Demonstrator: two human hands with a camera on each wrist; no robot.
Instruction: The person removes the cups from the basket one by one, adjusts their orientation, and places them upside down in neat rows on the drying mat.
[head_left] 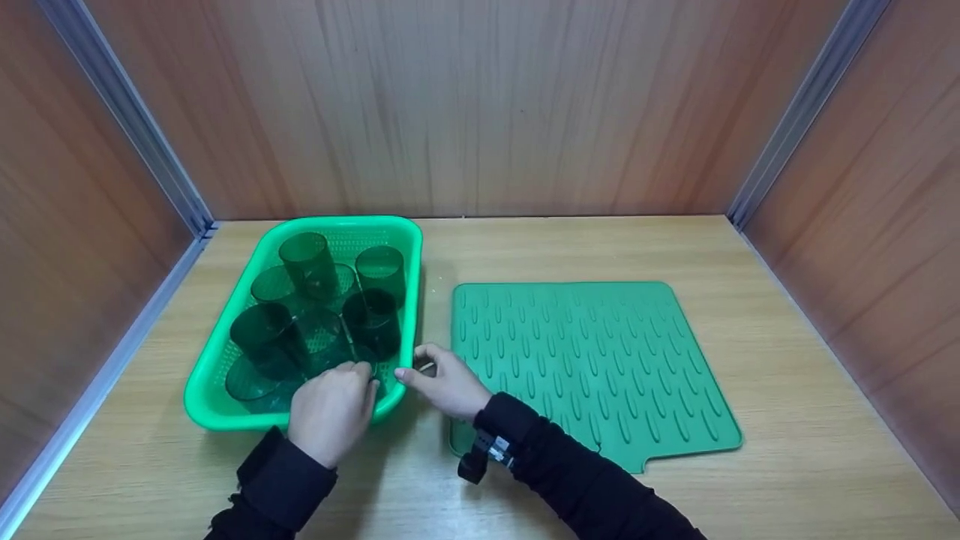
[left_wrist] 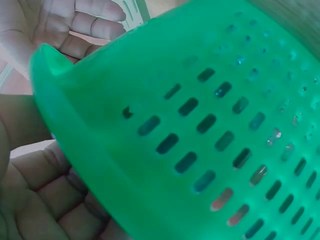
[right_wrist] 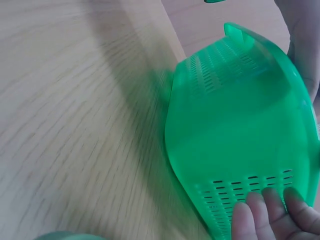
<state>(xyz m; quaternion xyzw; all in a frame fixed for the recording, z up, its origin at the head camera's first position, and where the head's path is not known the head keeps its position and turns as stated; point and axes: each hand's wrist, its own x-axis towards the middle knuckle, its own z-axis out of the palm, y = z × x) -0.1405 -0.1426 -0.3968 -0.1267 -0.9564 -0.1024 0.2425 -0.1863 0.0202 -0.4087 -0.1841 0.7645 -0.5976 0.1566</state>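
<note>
A green plastic basket (head_left: 210, 367) stands at the left of the table and holds several dark green tumblers (head_left: 270, 341), some on top of others. At the basket's near rim, my left hand (head_left: 334, 409) grips the edge with curled fingers; the left wrist view shows the thumb and fingers about the rim (left_wrist: 85, 160). My right hand (head_left: 446, 382) holds the near right corner, its thumb on the rim. In the right wrist view, the right hand's fingers (right_wrist: 272, 215) lie along the outside of the perforated side wall.
A green ribbed mat (head_left: 585, 360) with a notched front edge lies right of the basket, partly under the right forearm. Wooden panels (head_left: 472, 105) enclose the table (head_left: 810, 420) at the back and both sides, joined by metal corner strips (head_left: 142, 105).
</note>
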